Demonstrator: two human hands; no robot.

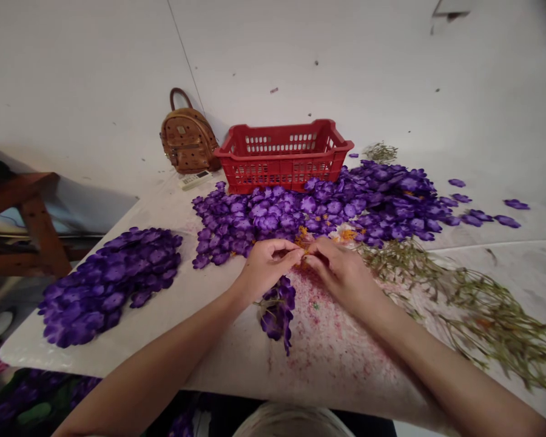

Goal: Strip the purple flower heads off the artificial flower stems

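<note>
Over the middle of the table, my left hand (273, 264) and my right hand (339, 267) meet fingertip to fingertip. Both are closed in a pinch around a tiny orange-yellow stamen piece (306, 252), mostly covered by the fingers. Below my left hand hangs a spray of purple artificial flowers (277, 312), its thin stems running up under the palm; how it is gripped is hidden. Just beyond the fingers lie loose orange-yellow stamens (348, 234) and a wide heap of purple fabric petals (273, 212). Green artificial stems (477, 297) lie beside my right forearm.
A red plastic crate (284, 167) stands behind the petal heap, against the wall. To its left are a brown backpack (188, 136) and a calculator (196, 179). Another purple petal pile (113, 279) covers the table's left side. A wooden stool (31, 224) stands beyond the left edge.
</note>
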